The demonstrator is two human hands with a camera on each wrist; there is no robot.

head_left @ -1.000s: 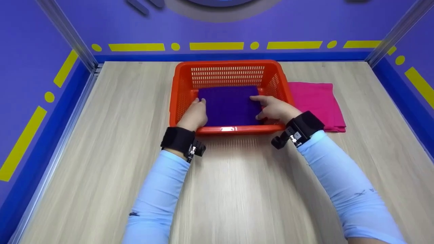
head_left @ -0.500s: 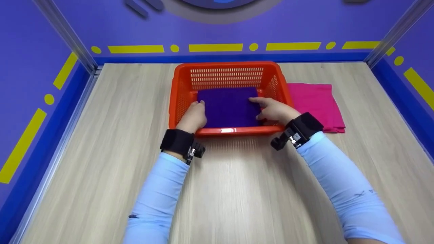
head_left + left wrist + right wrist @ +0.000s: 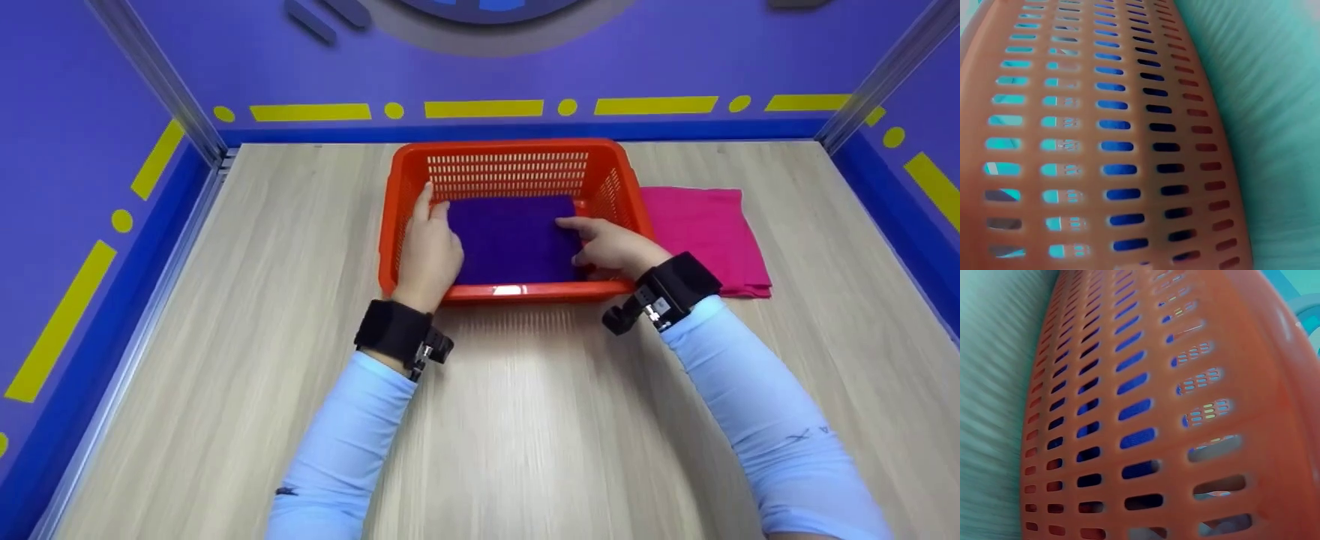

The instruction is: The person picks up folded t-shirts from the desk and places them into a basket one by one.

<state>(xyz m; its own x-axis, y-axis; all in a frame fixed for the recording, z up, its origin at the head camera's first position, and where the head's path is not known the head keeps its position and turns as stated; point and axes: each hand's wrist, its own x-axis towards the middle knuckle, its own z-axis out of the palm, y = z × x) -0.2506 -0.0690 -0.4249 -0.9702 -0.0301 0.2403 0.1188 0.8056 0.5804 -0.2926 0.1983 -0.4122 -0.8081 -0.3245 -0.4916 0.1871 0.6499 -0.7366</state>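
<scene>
A folded purple cloth point(image 3: 514, 240) lies flat inside a red plastic basket point(image 3: 517, 291). My left hand point(image 3: 427, 251) reaches over the basket's near left side, its index finger straight and pointing to the back, beside the cloth's left edge. On the other side my right hand point(image 3: 611, 245) rests at the cloth's right edge, the index fingertip on top and the thumb lower down. Both wrist views look at the slotted basket wall from outside, and purple cloth point(image 3: 1120, 146) shows through the slots. The wall hides most of each hand there.
Folded pink fabric point(image 3: 705, 240) lies on the wooden table point(image 3: 517, 420) just right of the basket. Behind stands a purple-blue panel point(image 3: 480, 75) with yellow marks. Similar panels close off the left and right sides.
My left hand has let go of the cloth's left edge, and its index finger now stretches toward the back. The right hand, the cloth and the basket have stayed in place.
</scene>
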